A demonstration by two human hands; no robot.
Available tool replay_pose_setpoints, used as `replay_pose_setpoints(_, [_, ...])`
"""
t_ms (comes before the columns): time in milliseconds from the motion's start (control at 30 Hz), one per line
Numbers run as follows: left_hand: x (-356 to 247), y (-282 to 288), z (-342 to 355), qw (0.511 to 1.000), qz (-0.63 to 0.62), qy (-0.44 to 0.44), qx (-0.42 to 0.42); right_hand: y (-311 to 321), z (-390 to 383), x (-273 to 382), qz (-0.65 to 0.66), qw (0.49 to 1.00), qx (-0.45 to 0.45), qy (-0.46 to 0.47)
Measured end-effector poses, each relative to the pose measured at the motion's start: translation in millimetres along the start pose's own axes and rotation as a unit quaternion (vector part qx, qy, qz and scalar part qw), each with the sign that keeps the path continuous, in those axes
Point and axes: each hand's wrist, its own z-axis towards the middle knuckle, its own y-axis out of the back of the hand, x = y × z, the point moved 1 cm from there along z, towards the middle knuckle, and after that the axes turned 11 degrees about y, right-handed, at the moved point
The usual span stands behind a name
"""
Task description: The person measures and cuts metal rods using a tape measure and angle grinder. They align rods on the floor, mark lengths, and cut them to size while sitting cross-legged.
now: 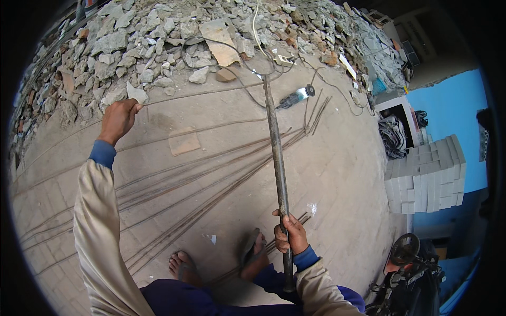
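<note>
Metal pipe (276,142) fills the right grip (291,235); faint lettering (418,35) marks a panel (412,46).

Grey-brown floor (348,174), dusty, paving joints showing nr L edge. Rubble heap (110,42), mostly grey chunks w/ some brick bits, runs along far edge. Past R edge: bright blue wall (448,105), stack of pale grey blocks (427,174) by it. Dark motorbike (416,284) at close R corner. Light soft, even.

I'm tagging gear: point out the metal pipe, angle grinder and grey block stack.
Metal pipe (275,147), head view, along its shaft.
Angle grinder (293,98), head view, on its body.
Grey block stack (425,178), head view, middle of its visible side.
</note>
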Motion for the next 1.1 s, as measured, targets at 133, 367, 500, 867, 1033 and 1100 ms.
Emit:
replay_pose_setpoints(133, [-3.1, -4.0, -4.3, 0.999, 0.005, 0.027, 0.019, -37.7, -0.9, -19.5, 0.037, 0.999, 0.017, 0.014])
replay_pose_setpoints(367, [-5.8, -1.0, 6.2, 0.999, 0.039, 0.015, -0.019, -87.6, 5.0, -31.1, 0.049, 0.999, -0.007, -0.020])
replay_pose_setpoints(500, [-7.4, -3.6, 8.6, 0.999, 0.038, 0.022, -0.030, -142.9, 24.5, -55.9, 0.081, 0.997, 0.008, 0.014])
replay_pose_setpoints(867, [13.9, 17.7, 55.7, 0.999, 0.007, 0.027, 0.037, -156.0, 61.5, -74.0, 0.081, 0.995, 0.013, 0.050])
replay_pose_setpoints(1033, [11.7, 6.6, 50.1, 0.999, 0.035, 0.013, -0.016, -187.8, 65.5, -83.9, 0.091, 0.995, -0.008, 0.030])
replay_pose_setpoints(1100, [10.2, -0.6, 45.1, 0.998, 0.042, 0.033, -0.013, -205.6, 61.8, -87.0, 0.104, 0.994, -0.039, 0.012])
